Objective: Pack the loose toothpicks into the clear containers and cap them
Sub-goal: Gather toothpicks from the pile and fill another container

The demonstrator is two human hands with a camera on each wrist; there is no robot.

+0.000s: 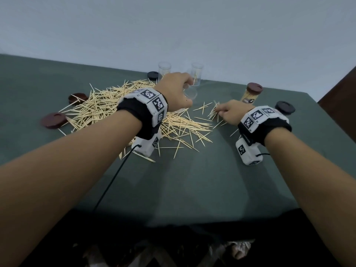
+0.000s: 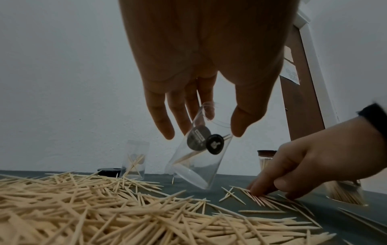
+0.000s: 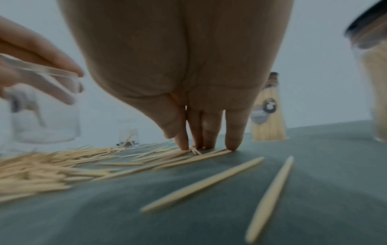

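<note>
A big pile of loose toothpicks [image 1: 104,106] [image 2: 87,207] covers the green table [image 1: 192,180]. My left hand [image 1: 178,89] [image 2: 201,132] grips a clear container [image 1: 191,94] [image 2: 196,159] by its rim. The container hangs tilted above the table with a few toothpicks inside. To the right, my right hand [image 1: 221,112] [image 3: 206,147] presses its straight fingertips [image 2: 256,190] down on a small cluster of toothpicks [image 1: 213,113] [image 3: 188,155]. The thumb rests beside them.
Two open clear containers [image 1: 164,71] [image 1: 196,74] stand at the back. A filled brown-capped container [image 1: 250,94] [image 3: 268,119] and a dark-capped one [image 1: 285,107] [image 3: 374,82] stand right. Loose lids lie left [image 1: 78,98] [image 1: 54,120] and at the back [image 1: 152,75].
</note>
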